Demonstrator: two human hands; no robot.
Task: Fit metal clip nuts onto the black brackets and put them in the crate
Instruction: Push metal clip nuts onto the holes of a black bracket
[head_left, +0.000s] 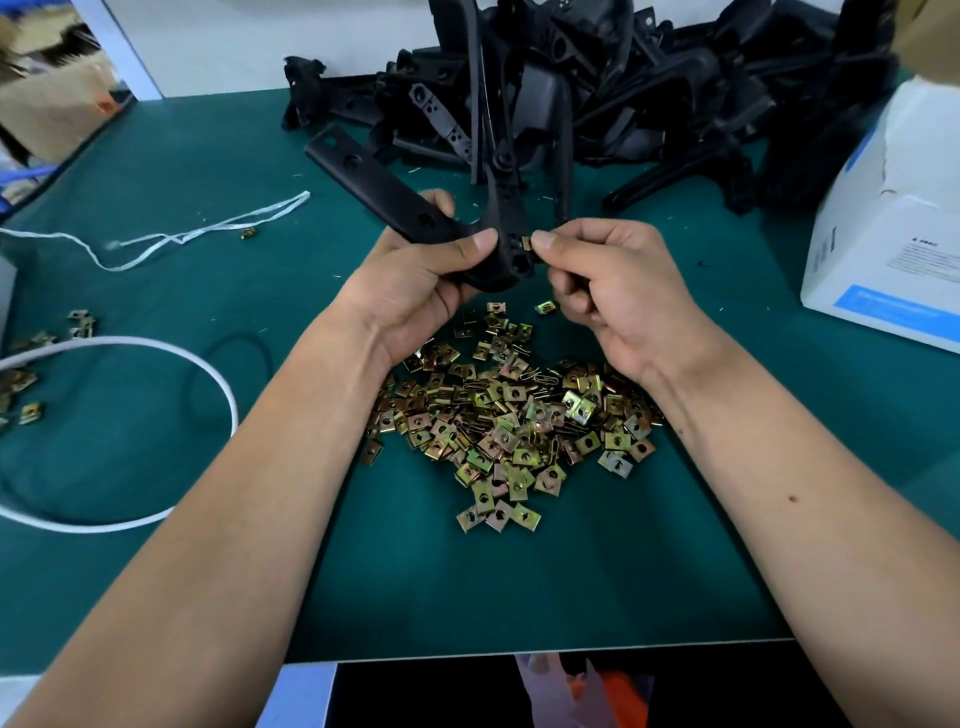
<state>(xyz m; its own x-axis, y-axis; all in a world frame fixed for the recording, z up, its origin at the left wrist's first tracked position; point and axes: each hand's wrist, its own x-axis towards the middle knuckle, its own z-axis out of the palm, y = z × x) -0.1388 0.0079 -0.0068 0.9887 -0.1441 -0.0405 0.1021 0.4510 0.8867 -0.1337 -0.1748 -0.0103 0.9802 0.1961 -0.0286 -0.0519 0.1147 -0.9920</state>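
My left hand (415, 280) grips a long black bracket (374, 179) above the green table, its flat arm pointing up and to the left. My right hand (602, 280) pinches a small brass-coloured clip nut (525, 242) against the bracket's right edge, and its curled lower fingers seem to hold more nuts. Below both hands lies a heap of loose clip nuts (509, 415). No crate is in view.
A big pile of black brackets (597, 88) fills the back of the table. A white and blue box (893, 234) stands at the right. White string (208, 234), a white cable loop (156, 364) and a few stray nuts (31, 410) lie at the left. A cardboard box (52, 104) sits beyond the table.
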